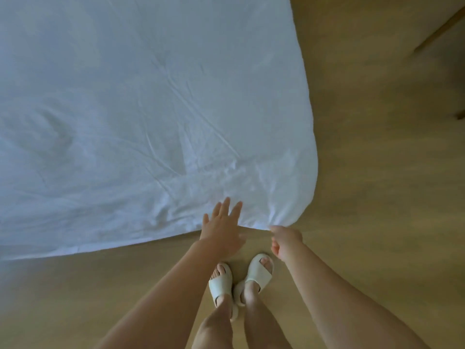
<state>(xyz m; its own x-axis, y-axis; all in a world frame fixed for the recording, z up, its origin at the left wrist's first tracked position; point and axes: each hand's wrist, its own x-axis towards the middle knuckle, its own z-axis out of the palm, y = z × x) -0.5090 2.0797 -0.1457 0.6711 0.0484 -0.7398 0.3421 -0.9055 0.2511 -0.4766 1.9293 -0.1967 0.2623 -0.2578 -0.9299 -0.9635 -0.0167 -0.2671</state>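
The white sheet (pixel 125 109) runs off the top and left edges. The right hand (pixel 285 239) is blurry where it pinches the sheet's corner. The brown thing (pixel 437 28) at the top right, maybe furniture, is cut off.

The sheet (pixel 125 109) lies on the floor (pixel 377 185), left hand (pixel 221 230) on its near edge, right hand (pixel 285 239) at its corner.

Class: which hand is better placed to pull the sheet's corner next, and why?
Probably right: the right hand pinches the sheet by its corner; the left hand lies flat on the edge, gripping nothing.
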